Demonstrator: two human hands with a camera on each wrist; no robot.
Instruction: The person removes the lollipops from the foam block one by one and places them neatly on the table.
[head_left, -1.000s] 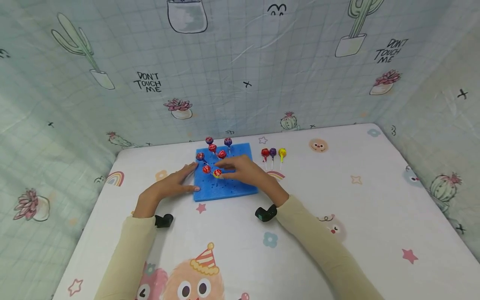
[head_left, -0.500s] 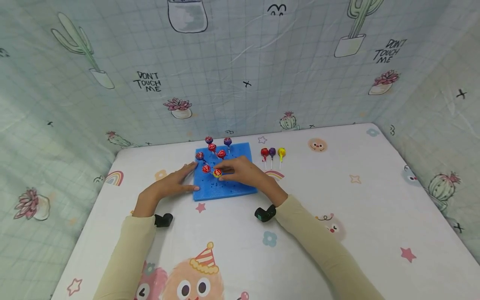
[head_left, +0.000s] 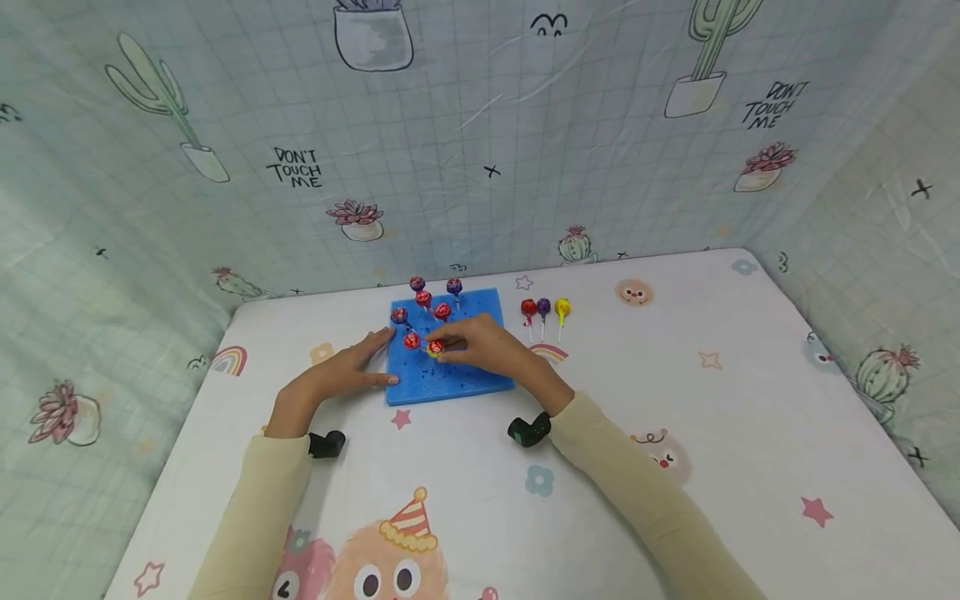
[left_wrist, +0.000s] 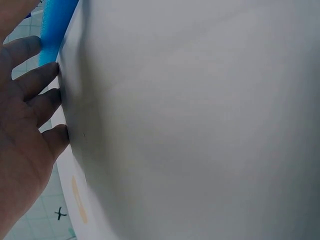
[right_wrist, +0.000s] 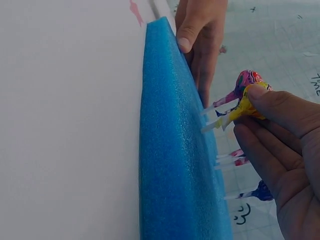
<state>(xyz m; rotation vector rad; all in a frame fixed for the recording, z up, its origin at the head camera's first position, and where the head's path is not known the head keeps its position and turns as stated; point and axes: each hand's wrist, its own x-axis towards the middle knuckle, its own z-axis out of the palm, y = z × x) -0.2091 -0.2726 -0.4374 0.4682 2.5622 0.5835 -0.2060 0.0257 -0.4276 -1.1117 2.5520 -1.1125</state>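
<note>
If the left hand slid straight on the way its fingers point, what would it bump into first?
The left hand points toward the blue foam, and its fingertips already rest at the foam's left edge. So it would push the foam first, probably; the nearest red lollipop stands just beyond.

a white table cover (head_left: 750, 400) printed with stars, flowers and cartoon faces fills the middle. from 9 through 12 to 3 o'clock hang pale green grid-patterned cloth walls (head_left: 465, 125) with cacti, pots and "don't touch me". even, soft light.
</note>
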